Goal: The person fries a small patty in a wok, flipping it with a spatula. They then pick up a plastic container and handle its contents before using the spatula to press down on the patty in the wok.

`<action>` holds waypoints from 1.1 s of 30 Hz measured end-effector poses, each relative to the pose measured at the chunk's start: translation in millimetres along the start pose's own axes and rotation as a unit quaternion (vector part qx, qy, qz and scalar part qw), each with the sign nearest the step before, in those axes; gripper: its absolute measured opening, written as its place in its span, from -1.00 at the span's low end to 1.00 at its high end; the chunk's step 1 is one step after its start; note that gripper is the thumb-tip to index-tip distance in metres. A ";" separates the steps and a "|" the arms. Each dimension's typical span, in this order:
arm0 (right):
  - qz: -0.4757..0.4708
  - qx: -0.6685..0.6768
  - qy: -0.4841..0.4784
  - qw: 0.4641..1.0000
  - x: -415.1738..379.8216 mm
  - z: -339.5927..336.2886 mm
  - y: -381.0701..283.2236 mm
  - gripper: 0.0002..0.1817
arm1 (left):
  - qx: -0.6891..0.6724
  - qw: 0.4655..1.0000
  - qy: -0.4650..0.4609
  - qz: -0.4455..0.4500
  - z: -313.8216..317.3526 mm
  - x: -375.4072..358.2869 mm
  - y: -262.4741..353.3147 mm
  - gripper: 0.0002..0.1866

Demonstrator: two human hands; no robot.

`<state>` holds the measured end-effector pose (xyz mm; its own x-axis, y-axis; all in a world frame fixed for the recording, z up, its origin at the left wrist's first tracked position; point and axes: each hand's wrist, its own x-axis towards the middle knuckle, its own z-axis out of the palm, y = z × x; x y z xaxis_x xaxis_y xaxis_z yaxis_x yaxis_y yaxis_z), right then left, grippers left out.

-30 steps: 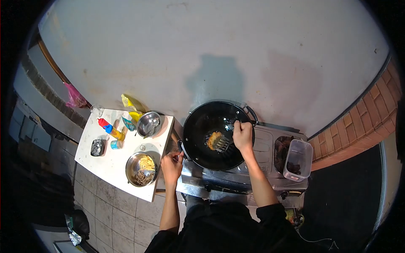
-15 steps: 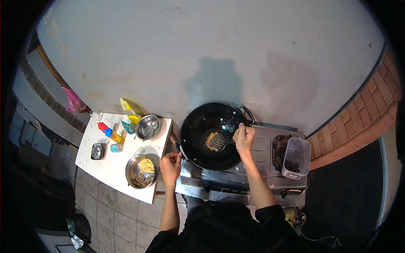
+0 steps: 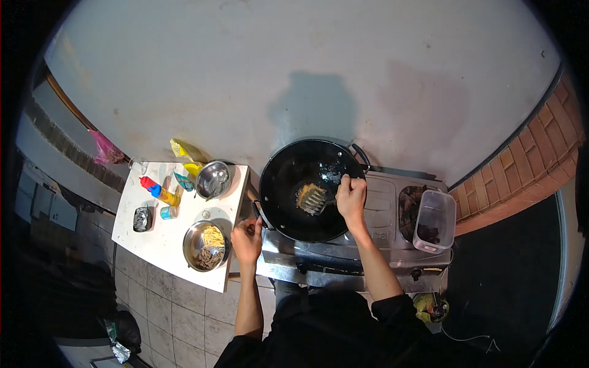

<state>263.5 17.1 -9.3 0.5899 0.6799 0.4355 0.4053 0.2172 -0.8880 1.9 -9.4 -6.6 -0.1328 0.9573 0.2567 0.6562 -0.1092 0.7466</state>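
A black wok (image 3: 288,178) stands on the left side of the steel stove. My right hand (image 3: 351,199) is closed around the handle of a slotted spatula (image 3: 315,200), whose head rests in the wok on a small orange-brown mass of food (image 3: 305,191). At the wok's left handle (image 3: 264,216) is my left hand (image 3: 246,239), with its fingers curled together; whether it grips the handle or something else is too small to tell. Left of that hand, a steel bowl (image 3: 191,244) holds yellow strips and greyish-brown pieces.
The white table (image 3: 165,245) bears another steel bowl (image 3: 213,180), a red-capped yellow bottle (image 3: 161,192), a small blue jar (image 3: 169,212) and a dark container (image 3: 142,219). A clear plastic tub (image 3: 435,221) sits on the stove's right side (image 3: 383,214).
The spatula head has shifted slightly within the food, which looks more spread out. My right hand has moved a little left. The whole view has shifted slightly.
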 end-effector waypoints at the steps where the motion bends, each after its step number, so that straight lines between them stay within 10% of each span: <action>1: 0.001 -0.001 0.000 1.000 -0.3 -0.6 1.4 -0.54 | -0.007 1.000 -0.001 -0.005 0.6 -0.2 -1.0 -0.73; 16: 0.059 0.017 -0.055 0.997 0.6 -6.6 11.3 -0.54 | 0.002 1.000 -0.004 -0.015 -0.7 -0.6 -0.5 -0.73; 23: 0.085 0.334 -0.007 0.939 -5.4 -17.3 -15.0 -0.36 | 0.002 1.000 0.004 -0.005 -1.9 -1.0 0.9 -0.74; 33: 0.078 0.343 -0.023 0.936 -12.5 -5.1 -7.4 -0.41 | 0.009 1.000 -0.001 -0.017 -3.1 -2.5 2.7 -0.73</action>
<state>256.7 3.4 -7.4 0.5683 0.7665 0.2992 -0.2360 0.5002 -0.8331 1.8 -12.9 -3.4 -0.1538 0.9610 0.2299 0.6646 -0.0716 0.7438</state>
